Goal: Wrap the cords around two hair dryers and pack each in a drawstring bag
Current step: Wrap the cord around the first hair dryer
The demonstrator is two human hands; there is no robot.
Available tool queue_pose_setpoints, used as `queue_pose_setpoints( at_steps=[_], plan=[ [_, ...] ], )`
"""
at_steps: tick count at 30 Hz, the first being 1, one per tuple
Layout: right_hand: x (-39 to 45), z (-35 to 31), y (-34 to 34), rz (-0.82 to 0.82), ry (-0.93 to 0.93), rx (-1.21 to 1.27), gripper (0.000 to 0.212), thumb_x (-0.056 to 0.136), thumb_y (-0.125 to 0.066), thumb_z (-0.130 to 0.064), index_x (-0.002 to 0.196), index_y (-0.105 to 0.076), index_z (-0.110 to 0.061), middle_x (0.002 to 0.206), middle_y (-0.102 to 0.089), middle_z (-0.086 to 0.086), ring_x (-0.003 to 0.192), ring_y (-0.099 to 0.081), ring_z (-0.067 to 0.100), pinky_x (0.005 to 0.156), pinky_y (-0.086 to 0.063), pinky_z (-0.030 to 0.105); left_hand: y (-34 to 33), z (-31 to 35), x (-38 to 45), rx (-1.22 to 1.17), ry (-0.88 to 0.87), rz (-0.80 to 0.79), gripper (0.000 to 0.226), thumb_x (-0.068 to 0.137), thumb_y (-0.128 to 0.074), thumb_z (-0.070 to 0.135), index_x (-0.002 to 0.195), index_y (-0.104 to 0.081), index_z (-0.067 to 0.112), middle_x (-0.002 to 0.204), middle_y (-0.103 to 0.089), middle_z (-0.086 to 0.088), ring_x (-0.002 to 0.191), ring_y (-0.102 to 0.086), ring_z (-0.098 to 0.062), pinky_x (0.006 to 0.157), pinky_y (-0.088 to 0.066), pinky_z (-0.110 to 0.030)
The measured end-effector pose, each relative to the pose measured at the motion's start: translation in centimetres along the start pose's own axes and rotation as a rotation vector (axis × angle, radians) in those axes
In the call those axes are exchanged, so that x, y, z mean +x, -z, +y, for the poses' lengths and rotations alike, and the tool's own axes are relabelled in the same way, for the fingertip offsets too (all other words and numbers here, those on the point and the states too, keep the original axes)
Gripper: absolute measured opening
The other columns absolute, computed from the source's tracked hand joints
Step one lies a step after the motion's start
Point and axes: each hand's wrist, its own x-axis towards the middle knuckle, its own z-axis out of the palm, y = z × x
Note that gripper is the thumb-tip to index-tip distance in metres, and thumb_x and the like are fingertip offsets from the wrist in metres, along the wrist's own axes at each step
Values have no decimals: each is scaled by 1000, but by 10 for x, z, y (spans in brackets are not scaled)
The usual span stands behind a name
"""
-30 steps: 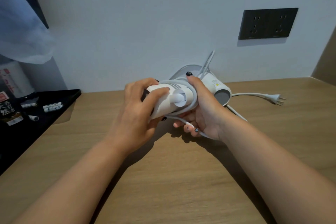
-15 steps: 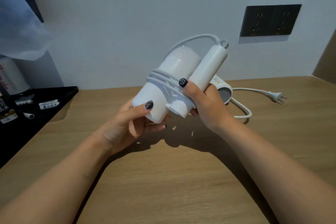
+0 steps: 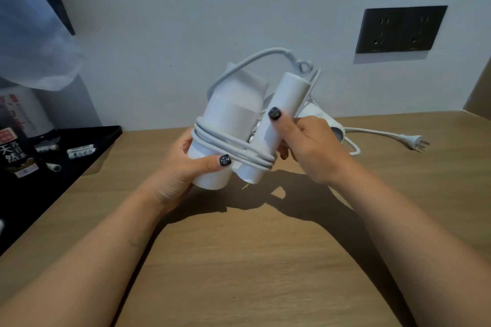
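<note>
Both hands (image 3: 186, 167) (image 3: 308, 146) clamped on wrapped hair dryer (image 3: 233, 125); keep thumb pinning cord (image 3: 233, 150) coils, then bag it.

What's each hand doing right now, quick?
Left hand: holding the barrel of the white plastic hair dryer, its cord wrapped round.
Right hand: holding the same dryer's folded handle, thumb on top.

dim, bluish | hard shadows on table (image 3: 265, 260) | wide-angle edge distortion
</note>
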Motion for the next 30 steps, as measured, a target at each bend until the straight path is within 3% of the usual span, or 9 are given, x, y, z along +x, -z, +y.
queue_pose_setpoints(
  at_steps=[2, 6, 9, 12, 14, 20, 24, 27, 30],
  plan=[
    [3, 2, 1, -9, -74, 85, 89, 78, -23, -81, 58, -52, 2, 46, -49, -1, 42, -40, 10, 51, -33, 25, -1, 0, 0, 48, -26, 35, 95, 31, -95, 50, 113, -59, 18, 97, -73, 1, 87, -69, -14, 69, -55, -24],
    [8, 5, -6, -56, -147, 228, 103, 74, -15, -86, 73, -56, 9, 54, -53, 6, 48, -39, 15, 56, -29, 30, -4, -6, 2, 63, -63, 127, 89, 28, -93, 55, 107, -64, 23, 96, -74, 3, 86, -69, -11, 68, -54, -24],
    [8, 5, -11, -80, -197, 247, 107, 71, -9, -88, 77, -63, 3, 59, -55, 7, 49, -39, 15, 59, -30, 33, 0, -7, 5, 63, -72, 228, 84, 28, -92, 59, 102, -66, 30, 95, -73, 6, 83, -68, -10, 67, -55, -25],
    [8, 3, -16, -87, -260, 315, 101, 72, -12, -88, 89, -71, -7, 64, -57, 2, 49, -40, 11, 58, -28, 28, 4, -8, 5, 90, -90, 323, 73, 36, -90, 46, 102, -65, 31, 94, -73, 10, 83, -68, -6, 66, -56, -24],
    [9, 1, -16, -86, -278, 340, 105, 73, -13, -86, 102, -68, -2, 68, -56, 5, 47, -38, 10, 57, -28, 27, 5, -6, 5, 178, -122, 371, 67, 41, -88, 39, 103, -64, 31, 94, -72, 12, 82, -67, -2, 67, -56, -24],
    [8, -7, -10, -62, -284, 358, 107, 76, -17, -84, 100, -62, 11, 72, -50, 20, 39, -33, 11, 53, -27, 27, 11, -2, 7, 373, -193, 428, 77, 45, -89, 40, 116, -58, 33, 101, -67, 14, 90, -64, 0, 69, -54, -20],
    [2, -12, -14, -45, -261, 234, 93, 88, -23, -74, 90, -61, 11, 49, -43, -4, 42, -30, 9, 60, -28, 30, 6, -1, 4, 551, -263, 465, 81, 54, -92, 24, 123, -51, 36, 111, -59, 17, 94, -59, 4, 74, -51, -18],
    [-3, -21, -13, 11, -205, 174, 90, 86, -25, -75, 72, -46, 12, 36, -27, -8, 40, -25, 10, 61, -27, 33, 5, 3, 4, 603, -289, 484, 87, 48, -92, 40, 124, -50, 36, 113, -59, 15, 99, -59, -3, 76, -52, -20],
    [-4, -24, -14, 33, -198, 165, 89, 83, -24, -75, 70, -43, 11, 34, -26, -7, 38, -26, 11, 61, -27, 33, 4, 4, 3, 622, -259, 526, 94, 41, -83, 63, 125, -52, 32, 113, -61, 11, 99, -60, -8, 77, -55, -29]
  ],
)
